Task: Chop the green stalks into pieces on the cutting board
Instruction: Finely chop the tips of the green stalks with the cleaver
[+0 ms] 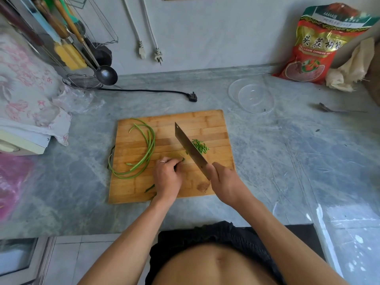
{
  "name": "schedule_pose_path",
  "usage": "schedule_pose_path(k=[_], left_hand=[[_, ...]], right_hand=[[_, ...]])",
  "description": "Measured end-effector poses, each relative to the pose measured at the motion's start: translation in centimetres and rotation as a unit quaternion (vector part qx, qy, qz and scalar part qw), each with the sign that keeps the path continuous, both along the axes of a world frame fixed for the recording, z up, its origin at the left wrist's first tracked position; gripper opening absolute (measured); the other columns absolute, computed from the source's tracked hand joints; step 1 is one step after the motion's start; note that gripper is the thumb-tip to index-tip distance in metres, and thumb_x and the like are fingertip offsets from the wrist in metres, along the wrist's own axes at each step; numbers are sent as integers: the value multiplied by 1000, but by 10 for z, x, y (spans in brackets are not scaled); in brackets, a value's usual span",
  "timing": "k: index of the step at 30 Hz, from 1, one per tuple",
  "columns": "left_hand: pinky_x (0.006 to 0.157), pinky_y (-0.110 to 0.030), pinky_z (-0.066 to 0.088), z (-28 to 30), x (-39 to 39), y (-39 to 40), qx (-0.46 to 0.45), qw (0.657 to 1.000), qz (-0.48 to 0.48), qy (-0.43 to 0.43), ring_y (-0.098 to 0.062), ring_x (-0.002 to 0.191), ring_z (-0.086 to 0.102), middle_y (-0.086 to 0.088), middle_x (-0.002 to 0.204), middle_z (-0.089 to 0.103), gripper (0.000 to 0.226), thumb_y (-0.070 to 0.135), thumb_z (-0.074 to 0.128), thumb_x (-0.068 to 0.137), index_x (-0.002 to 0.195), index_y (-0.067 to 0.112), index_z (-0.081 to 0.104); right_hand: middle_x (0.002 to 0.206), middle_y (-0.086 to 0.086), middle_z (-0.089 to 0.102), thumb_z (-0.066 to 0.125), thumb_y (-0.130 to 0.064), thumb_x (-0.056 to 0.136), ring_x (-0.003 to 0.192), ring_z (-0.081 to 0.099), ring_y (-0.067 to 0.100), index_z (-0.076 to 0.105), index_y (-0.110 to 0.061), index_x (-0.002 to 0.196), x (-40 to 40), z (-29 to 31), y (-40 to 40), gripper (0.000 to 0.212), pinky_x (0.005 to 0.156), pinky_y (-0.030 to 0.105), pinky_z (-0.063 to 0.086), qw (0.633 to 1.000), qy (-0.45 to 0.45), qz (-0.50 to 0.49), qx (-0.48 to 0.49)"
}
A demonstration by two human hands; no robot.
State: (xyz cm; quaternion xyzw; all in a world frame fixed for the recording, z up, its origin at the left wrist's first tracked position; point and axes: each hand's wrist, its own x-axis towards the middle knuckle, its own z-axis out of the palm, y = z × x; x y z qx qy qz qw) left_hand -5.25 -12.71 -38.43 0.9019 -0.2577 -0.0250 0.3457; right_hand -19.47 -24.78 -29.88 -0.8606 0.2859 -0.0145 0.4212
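A wooden cutting board [205, 124] lies on the grey marble counter. Long curved green stalks [149, 145] lie on its left half. A small heap of chopped green pieces [200, 146] sits to the right of the cleaver blade. My right hand [225, 183] grips the handle of a cleaver [190, 149], its blade slanting across the board's middle. My left hand [167, 175] holds down a bundle of stalks, whose cut ends [182, 159] poke out at my fingertips just left of the blade. The stalks' tails [150, 188] show behind my wrist.
A clear plastic bowl [251, 95] stands on the counter at the back right, with a spoon [337, 109] further right. A red bag [316, 44] and cloth lean on the wall. A black plug and cord [192, 97], a strainer and a ladle [106, 74] lie behind the board.
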Motion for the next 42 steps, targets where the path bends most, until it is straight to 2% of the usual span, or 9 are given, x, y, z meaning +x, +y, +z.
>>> schedule_pose_path(k=[4,8,12,20,25,29,35,39,42], left_hand=[[66,-41,51,4,3,-3,-7,1000,20,9,-26,76,61,-3,82,71,11,14,71,86,92,20,79],[63,-41,51,3,1,-3,-11,1000,29,1,-28,74,60,-3,83,70,14,18,68,85,92,22,80],[64,-42,50,0,-3,-3,-10,999,53,-3,-28,76,60,-2,82,67,14,18,69,86,95,23,80],[58,-30,42,7,7,-16,-4,998,69,2,-30,73,64,-5,82,73,18,11,71,80,91,22,81],[63,-28,46,8,11,-15,-22,999,47,5,-27,75,67,-5,85,76,29,-3,66,75,89,17,81],[65,-38,49,3,13,-13,15,1000,23,-13,-30,77,62,-6,86,73,28,8,61,80,95,21,80],[63,-36,45,2,13,-11,37,999,18,-30,-29,74,59,-4,82,71,24,21,59,82,92,22,80],[62,-40,46,-1,12,-15,45,997,62,-12,-31,70,57,-5,77,68,15,15,64,82,85,18,79],[66,-35,36,1,7,-17,53,995,80,-9,-31,74,51,-7,76,64,12,13,67,82,83,17,78]], right_hand=[[59,8,51,31,-39,103,51,47,29,43,-20,72,-6,1,4,39,54,49,41,999,11,29,-12],[53,1,43,27,-49,100,43,35,21,35,-29,67,-17,3,6,39,45,38,33,997,32,57,-31],[54,0,42,29,-46,101,45,34,19,31,-31,66,-29,8,8,38,45,30,23,995,56,67,-55],[59,2,43,23,-52,99,47,35,20,28,-32,66,-31,14,13,40,45,28,22,994,83,43,-63],[59,2,44,27,-46,102,47,36,18,27,-33,65,-32,15,19,39,44,29,22,993,97,28,-60],[59,1,44,28,-44,103,49,37,18,27,-34,65,-31,17,20,39,44,30,26,993,105,22,-51],[63,2,45,23,-48,102,49,39,19,36,-28,83,-34,22,23,31,45,31,30,988,128,37,-82],[58,1,39,23,-47,103,45,31,18,33,-24,85,-36,19,29,31,42,30,22,984,136,38,-111],[56,2,41,23,-45,103,44,32,19,35,-22,84,-36,11,32,32,41,30,22,987,129,36,-93]])
